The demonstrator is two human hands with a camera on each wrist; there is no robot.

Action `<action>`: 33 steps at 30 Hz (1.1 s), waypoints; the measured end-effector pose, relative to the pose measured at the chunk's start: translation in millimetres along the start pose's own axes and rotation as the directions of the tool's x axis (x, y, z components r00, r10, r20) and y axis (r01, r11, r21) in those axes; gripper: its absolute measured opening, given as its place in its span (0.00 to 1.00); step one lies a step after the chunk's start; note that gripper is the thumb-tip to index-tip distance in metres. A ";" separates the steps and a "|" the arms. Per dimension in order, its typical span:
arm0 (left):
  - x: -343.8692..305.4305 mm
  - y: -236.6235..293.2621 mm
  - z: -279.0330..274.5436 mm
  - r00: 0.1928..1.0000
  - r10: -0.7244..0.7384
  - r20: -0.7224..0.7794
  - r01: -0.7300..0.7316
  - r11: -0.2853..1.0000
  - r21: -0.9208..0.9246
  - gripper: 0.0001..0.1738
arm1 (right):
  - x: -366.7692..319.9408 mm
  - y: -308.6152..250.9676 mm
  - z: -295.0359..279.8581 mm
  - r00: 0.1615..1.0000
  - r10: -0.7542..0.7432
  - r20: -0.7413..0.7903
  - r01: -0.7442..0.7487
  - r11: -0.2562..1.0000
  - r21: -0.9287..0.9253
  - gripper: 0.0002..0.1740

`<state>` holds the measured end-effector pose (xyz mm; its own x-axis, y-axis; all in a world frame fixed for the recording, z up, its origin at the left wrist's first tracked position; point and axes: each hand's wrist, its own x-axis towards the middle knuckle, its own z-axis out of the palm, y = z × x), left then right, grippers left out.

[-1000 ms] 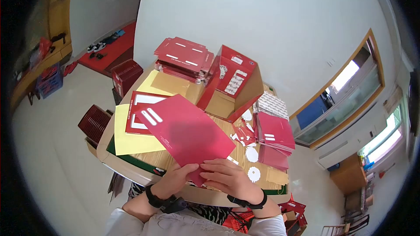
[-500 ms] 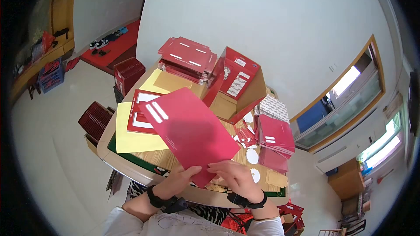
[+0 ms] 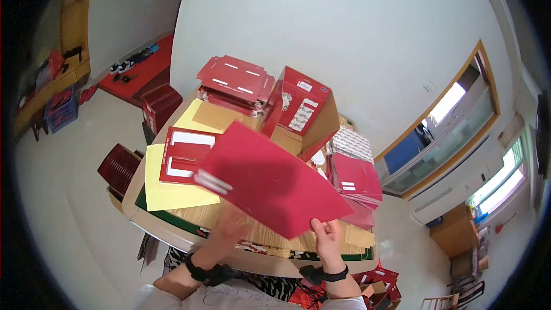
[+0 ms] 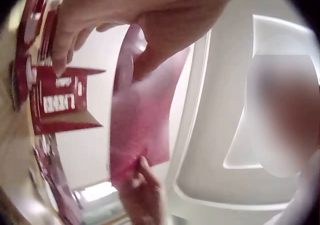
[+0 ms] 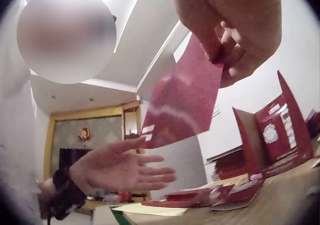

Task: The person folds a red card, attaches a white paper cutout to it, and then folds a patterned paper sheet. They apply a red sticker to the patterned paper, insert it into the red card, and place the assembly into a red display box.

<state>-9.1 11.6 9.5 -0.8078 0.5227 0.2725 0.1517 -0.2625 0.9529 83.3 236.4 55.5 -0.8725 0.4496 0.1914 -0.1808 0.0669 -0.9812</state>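
A red card folder [image 3: 275,181] with white label shapes at its left end is held up over the table, tilted. My right hand [image 3: 328,244] pinches its lower right corner between thumb and fingers; the right wrist view shows the same pinch from behind the red folder [image 5: 187,97]. Blurred in the head view, my left hand [image 3: 229,229] is beneath the folder's left part. In the right wrist view the left hand [image 5: 122,170] has its fingers spread and straight, with nothing held. A red folder with white panels [image 3: 186,155] lies on yellow sheets [image 3: 158,186].
Behind stand a stack of red cards [image 3: 235,77] and an open red box [image 3: 304,103]. To the right lie more red folders [image 3: 356,175] and a patterned white stack [image 3: 351,142]. Left of the table are red boxes [image 3: 119,167] on the floor side.
My left hand has let go of the folder and moved down and left. The right hand has moved right with the folder, which has turned flatter across the table.
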 end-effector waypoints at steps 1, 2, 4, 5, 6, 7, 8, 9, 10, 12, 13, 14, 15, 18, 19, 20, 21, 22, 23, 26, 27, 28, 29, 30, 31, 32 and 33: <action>2.9 4.0 -4.5 0.998 0.039 -0.058 -0.036 0.998 0.056 0.39 | 1.4 -2.4 -4.6 0.995 -0.079 -0.055 0.075 0.995 -0.059 0.05; 4.7 14.0 -8.0 0.984 0.067 -0.166 -0.070 0.997 -0.014 0.43 | -1.0 7.3 -18.7 0.993 -0.108 -0.050 0.100 0.986 -0.137 0.06; 5.4 26.2 -11.1 0.949 -0.040 -0.314 -0.016 0.984 -0.176 0.56 | -8.0 -5.7 -12.9 0.992 -0.111 -0.067 0.099 0.981 -0.166 0.05; 4.2 27.2 -10.7 0.930 0.047 -0.365 -0.035 0.999 0.039 0.58 | -14.7 -14.4 -8.8 0.992 -0.107 -0.073 0.092 0.979 -0.180 0.05; 2.9 28.0 -10.1 0.908 0.142 -0.395 -0.041 0.967 0.252 0.60 | -19.0 -22.7 -5.0 0.991 -0.106 -0.086 0.085 0.973 -0.216 0.04; 1.9 29.0 -9.6 0.883 0.241 -0.403 -0.036 0.890 0.454 0.61 | -20.8 -20.2 -8.3 0.986 -0.158 -0.062 0.131 0.942 -0.310 0.06; 0.4 29.8 -11.8 0.876 0.242 -0.417 -0.008 0.872 0.489 0.63 | -24.4 -15.5 -15.4 0.977 -0.208 -0.036 0.177 0.899 -0.401 0.08; 1.7 30.1 -12.7 0.869 0.245 -0.429 -0.016 0.882 0.471 0.63 | -25.4 -15.9 -17.2 0.966 -0.258 -0.008 0.221 0.844 -0.488 0.10; 3.7 30.2 -13.2 0.863 0.247 -0.440 -0.025 0.892 0.451 0.63 | -25.6 -18.8 -15.2 0.957 -0.288 0.007 0.253 0.828 -0.501 0.09; 3.7 28.3 -16.5 0.877 0.228 -0.422 -0.023 0.899 0.437 0.65 | -29.9 -31.6 -5.4 0.940 -0.339 0.042 0.309 0.792 -0.526 0.08; 3.3 30.9 -14.0 0.896 0.230 -0.379 -0.048 0.900 0.434 0.66 | -32.0 -34.2 -6.7 0.949 -0.288 0.130 0.313 0.803 -0.507 0.09; 1.8 35.6 -9.3 0.912 0.233 -0.337 -0.072 0.901 0.429 0.66 | -33.8 -36.7 -9.9 0.947 -0.234 0.220 0.315 0.815 -0.487 0.10; 1.4 38.6 -7.2 0.926 0.236 -0.295 -0.095 0.901 0.423 0.67 | -35.4 -39.5 -11.0 0.933 -0.180 0.310 0.315 0.826 -0.467 0.12; 2.0 33.8 -14.0 0.978 0.172 -0.121 -0.134 0.952 0.276 0.69 | -38.4 -46.8 -8.2 0.942 -0.147 0.301 0.275 0.853 -0.444 0.10; 1.7 33.2 -14.8 0.988 0.145 -0.048 -0.131 0.969 0.210 0.68 | -38.4 -47.5 -8.8 0.943 -0.146 0.300 0.270 0.863 -0.427 0.09; 0.5 36.2 -13.6 0.998 0.053 0.027 -0.055 0.993 0.103 0.66 | -37.9 -42.8 -12.1 0.940 -0.155 0.305 0.285 0.848 -0.446 0.09; -1.8 42.1 -11.1 0.993 -0.031 0.111 0.031 1.000 0.001 0.64 | -37.1 -32.7 -17.8 0.936 -0.165 0.310 0.300 0.833 -0.464 0.08; -3.3 46.1 -8.3 0.974 -0.105 0.200 0.126 0.988 -0.093 0.62 | -36.1 -23.2 -23.1 0.933 -0.173 0.316 0.315 0.817 -0.482 0.07; -3.7 47.3 -5.9 0.975 -0.072 0.211 0.093 0.991 -0.093 0.56 | -34.6 -15.2 -27.2 0.948 -0.124 0.292 0.261 0.827 -0.498 0.09; -7.4 45.9 1.7 0.970 -0.048 0.239 0.072 0.993 -0.093 0.39 | -31.5 -6.8 -28.8 0.977 -0.015 0.213 0.113 0.884 -0.453 0.20; -9.8 43.7 4.4 0.966 -0.090 0.244 0.115 0.989 -0.091 0.33 | -26.0 -13.1 -20.7 0.982 -0.008 0.188 0.079 0.924 -0.374 0.24; -12.0 41.6 6.8 0.959 -0.132 0.249 0.158 0.983 -0.088 0.27 | -20.8 -19.8 -12.6 0.987 0.003 0.163 0.046 0.956 -0.291 0.28; -12.4 38.3 8.9 0.955 -0.161 0.248 0.181 0.981 -0.063 0.24 | -16.9 -27.2 -4.8 0.988 -0.108 0.114 0.142 0.924 -0.356 0.30; -12.0 33.5 11.2 0.950 -0.191 0.247 0.206 0.978 -0.037 0.21 | -13.6 -35.5 2.8 0.973 -0.219 0.072 0.228 0.876 -0.424 0.32; -11.9 30.1 13.1 0.943 -0.221 0.247 0.231 0.973 -0.012 0.18 | -10.6 -41.0 7.1 0.944 -0.328 0.037 0.303 0.815 -0.494 0.34; -11.7 28.7 14.4 0.925 -0.266 0.270 0.278 0.961 -0.005 0.18 | -7.2 -43.2 6.9 0.907 -0.418 0.047 0.382 0.773 -0.507 0.35; -11.1 27.7 15.8 0.905 -0.308 0.294 0.322 0.947 0.002 0.17 | -5.4 -51.3 9.5 0.859 -0.480 0.176 0.482 0.644 -0.594 0.35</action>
<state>13.0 11.3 34.9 -0.6104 0.7920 -0.0081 -0.1149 -0.0784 0.9903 92.9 222.0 105.0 -0.7431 0.1973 0.6394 -0.2671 0.7887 -0.5537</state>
